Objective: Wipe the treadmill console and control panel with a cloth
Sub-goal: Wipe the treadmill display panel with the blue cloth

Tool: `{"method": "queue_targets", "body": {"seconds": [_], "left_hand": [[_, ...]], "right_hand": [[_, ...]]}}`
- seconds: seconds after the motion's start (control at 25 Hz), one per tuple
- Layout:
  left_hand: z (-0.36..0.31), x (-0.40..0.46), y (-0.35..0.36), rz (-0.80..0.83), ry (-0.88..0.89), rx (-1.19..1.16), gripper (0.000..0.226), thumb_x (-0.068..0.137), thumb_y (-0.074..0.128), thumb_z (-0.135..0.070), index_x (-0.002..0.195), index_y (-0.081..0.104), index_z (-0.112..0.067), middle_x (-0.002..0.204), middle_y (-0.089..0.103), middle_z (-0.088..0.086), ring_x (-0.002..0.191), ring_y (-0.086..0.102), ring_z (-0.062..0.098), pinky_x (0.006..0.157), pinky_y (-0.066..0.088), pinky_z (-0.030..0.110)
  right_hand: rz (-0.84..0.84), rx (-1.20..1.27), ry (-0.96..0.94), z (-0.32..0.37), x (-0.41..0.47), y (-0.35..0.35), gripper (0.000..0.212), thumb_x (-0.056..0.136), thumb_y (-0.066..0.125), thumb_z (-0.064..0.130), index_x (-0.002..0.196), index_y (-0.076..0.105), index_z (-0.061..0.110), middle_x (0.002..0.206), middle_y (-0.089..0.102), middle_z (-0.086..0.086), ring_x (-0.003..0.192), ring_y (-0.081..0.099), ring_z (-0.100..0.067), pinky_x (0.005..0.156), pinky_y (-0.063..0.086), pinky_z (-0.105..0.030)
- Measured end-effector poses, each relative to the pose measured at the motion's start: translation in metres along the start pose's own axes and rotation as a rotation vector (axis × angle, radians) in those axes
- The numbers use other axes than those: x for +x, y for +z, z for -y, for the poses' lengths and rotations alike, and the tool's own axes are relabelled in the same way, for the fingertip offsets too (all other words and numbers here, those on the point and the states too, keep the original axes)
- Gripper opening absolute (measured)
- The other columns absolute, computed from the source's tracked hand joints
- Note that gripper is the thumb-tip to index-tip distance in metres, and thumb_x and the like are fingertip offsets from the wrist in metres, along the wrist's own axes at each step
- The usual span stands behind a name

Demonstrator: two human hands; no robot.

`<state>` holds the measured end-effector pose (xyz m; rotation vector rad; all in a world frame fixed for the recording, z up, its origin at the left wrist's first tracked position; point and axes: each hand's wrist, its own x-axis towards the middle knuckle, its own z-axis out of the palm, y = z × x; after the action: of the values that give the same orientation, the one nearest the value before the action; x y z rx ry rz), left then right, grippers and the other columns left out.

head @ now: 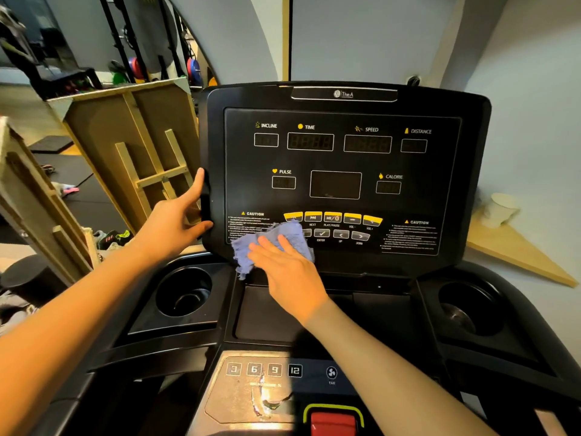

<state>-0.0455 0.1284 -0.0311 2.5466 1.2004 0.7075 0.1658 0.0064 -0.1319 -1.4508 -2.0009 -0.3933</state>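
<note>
One blue cloth (276, 243) lies flat against the lower left part of the treadmill console (345, 171), covering the left end of the yellow button row (333, 217) and part of the caution text beside it. The right hand (287, 270) presses on the cloth with an open palm, its fingers (270, 247) stretched out and slightly apart, laid on top of the fabric and not clamped around it; a frayed corner of the cloth hangs below the console's bottom edge.

The left hand (176, 218) grips the console's left rim, thumb on the front face and the other fingers wrapped behind the edge, closed on it.

Below the console sits a flat tray, with a round cup holder (185, 292) on the left and another (468, 309) on the right. Nearer the camera is the control panel (267, 388), with numbered keys 3, 6, 9, 12, a fan key and a worn, scratched patch; a red safety key (333, 423) sits just beside it. Wooden frames (141, 158) lean to the left of the treadmill.
</note>
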Motion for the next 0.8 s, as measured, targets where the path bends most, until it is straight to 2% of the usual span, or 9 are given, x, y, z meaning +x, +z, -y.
{"method": "queue_targets", "body": {"seconds": [0.16,0.32,0.52,0.68,0.8], "left_hand": [[-0.006,-0.002,-0.003,0.004,0.005,-0.024,0.104,0.086,0.072,-0.011,0.156,0.000,-0.036,0.129,0.066,0.014,0.104,0.069,0.029,0.095,0.052,0.043],[-0.011,-0.003,-0.004,0.006,-0.014,-0.024,0.103,0.085,0.072,-0.010,0.156,0.001,-0.035,0.132,0.064,0.014,0.106,0.068,0.030,0.097,0.052,0.047],[-0.014,-0.004,-0.004,0.005,-0.023,-0.028,0.104,0.085,0.072,-0.009,0.156,0.001,-0.035,0.130,0.065,0.015,0.107,0.068,0.033,0.098,0.050,0.049],[-0.015,-0.004,-0.004,0.009,-0.036,-0.034,0.104,0.085,0.072,-0.008,0.156,0.000,-0.036,0.130,0.065,0.016,0.108,0.067,0.034,0.098,0.050,0.052],[-0.015,-0.004,-0.005,0.008,-0.039,-0.043,0.105,0.084,0.072,-0.008,0.156,0.001,-0.036,0.131,0.064,0.015,0.106,0.068,0.033,0.097,0.050,0.052]], "right_hand": [[0.017,-0.090,0.025,-0.032,-0.031,-0.030,0.060,0.065,0.076,-0.011,0.120,0.067,0.010,0.128,0.065,-0.003,0.125,0.055,-0.018,0.110,0.033,-0.046],[-0.028,-0.072,0.109,-0.057,-0.059,-0.063,0.056,0.071,0.072,-0.014,0.121,0.068,0.011,0.129,0.064,-0.003,0.127,0.051,-0.014,0.111,0.033,-0.044],[-0.027,-0.143,0.162,-0.080,-0.087,-0.097,0.056,0.072,0.073,-0.012,0.121,0.068,0.014,0.131,0.062,-0.001,0.133,0.033,-0.002,0.109,0.035,-0.041],[0.018,-0.196,0.182,-0.100,-0.106,-0.116,0.059,0.076,0.072,-0.010,0.128,0.064,0.017,0.136,0.058,0.001,0.132,0.040,-0.007,0.113,0.032,-0.036],[-0.008,-0.228,0.231,-0.112,-0.117,-0.128,0.062,0.076,0.070,-0.012,0.130,0.062,0.016,0.137,0.057,0.001,0.131,0.042,-0.008,0.116,0.027,-0.031]]}}
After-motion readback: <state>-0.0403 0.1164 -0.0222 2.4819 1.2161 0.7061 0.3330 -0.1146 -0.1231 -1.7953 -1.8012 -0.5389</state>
